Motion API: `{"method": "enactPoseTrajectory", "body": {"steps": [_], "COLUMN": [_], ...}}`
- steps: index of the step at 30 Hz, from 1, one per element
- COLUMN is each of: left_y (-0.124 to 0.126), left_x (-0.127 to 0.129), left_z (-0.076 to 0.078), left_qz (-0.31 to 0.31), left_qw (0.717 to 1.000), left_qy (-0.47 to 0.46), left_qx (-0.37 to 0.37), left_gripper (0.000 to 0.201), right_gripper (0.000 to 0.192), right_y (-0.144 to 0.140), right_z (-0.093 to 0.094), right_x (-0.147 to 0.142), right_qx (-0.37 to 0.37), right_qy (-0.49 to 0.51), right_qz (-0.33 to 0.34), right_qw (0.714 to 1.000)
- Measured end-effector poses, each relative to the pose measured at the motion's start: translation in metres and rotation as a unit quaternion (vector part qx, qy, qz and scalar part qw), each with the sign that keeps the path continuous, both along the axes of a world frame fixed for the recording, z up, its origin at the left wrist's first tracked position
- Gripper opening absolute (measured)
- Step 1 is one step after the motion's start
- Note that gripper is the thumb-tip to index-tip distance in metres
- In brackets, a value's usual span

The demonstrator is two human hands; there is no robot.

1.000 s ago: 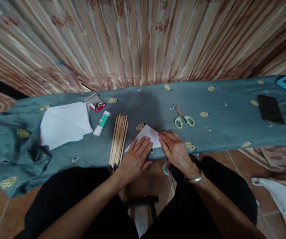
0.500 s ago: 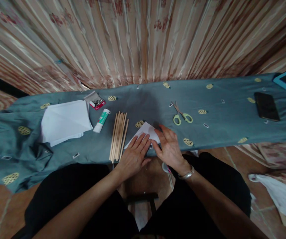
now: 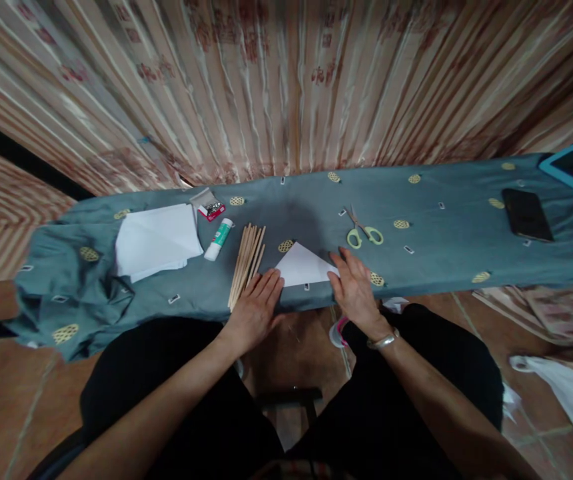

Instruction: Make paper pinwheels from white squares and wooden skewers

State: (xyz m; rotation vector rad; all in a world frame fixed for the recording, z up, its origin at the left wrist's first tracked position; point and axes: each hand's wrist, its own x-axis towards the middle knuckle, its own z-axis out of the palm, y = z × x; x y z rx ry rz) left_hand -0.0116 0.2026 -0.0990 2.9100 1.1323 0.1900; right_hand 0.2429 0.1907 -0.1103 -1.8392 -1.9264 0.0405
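One folded sheet of white paper (image 3: pixel 304 265) is laid as a broad triangle near the front edge of the cloth-covered worktop (image 3: pixel 451 243), its peak pointed away from the person. Its left corner is met by the extended, unclenched fingers of the left hand (image 3: pixel 252 310). Its right corner is touched by the right hand (image 3: pixel 356 291), with the thumb and forefinger parted around it; whether the corner is pinched cannot be told. Just beside the left hand, a bundle of wooden sticks (image 3: pixel 246 263) is set down at a slant. Farther left, a glue stick (image 3: pixel 219 240), an opened red box of small metal pieces (image 3: pixel 211 209) and a stack of white paper (image 3: pixel 156 240) are placed. Beyond the right hand, green-handled scissors (image 3: pixel 363 230) are left with blades parted, and well apart, a dark phone (image 3: pixel 527 213) is seen.
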Motion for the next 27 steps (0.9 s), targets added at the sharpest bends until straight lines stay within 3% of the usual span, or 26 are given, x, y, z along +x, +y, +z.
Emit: {"method": "enactPoseTrajectory", "body": {"steps": [8,16,22,27], "left_y": [-0.006,-0.01,-0.017,-0.02], "left_x": [-0.023,-0.023,-0.021,-0.021], "left_z": [0.013,0.008,0.005,0.004], "left_qz": [0.009,0.025,0.05,0.054], "left_qw": [0.999,0.999,0.997,0.998], "left_qy": [0.024,0.002,-0.014,-0.008], "left_qx": [0.028,0.045,0.056,0.043], "left_gripper": [0.058,0.056,0.059,0.062], "right_gripper": [0.044,0.045,0.045,0.041], "right_y": [-0.007,-0.005,0.0,0.003], "right_z": [-0.007,-0.005,0.004,0.0], "right_x": [0.024,0.025,0.014,0.012], "right_qx": [0.03,0.02,-0.024,-0.015], "right_qy": [0.047,0.071,0.072,0.102], "right_qz": [-0.009,0.003,0.052,0.054], "right_qw": [0.998,0.997,0.996,0.993]}}
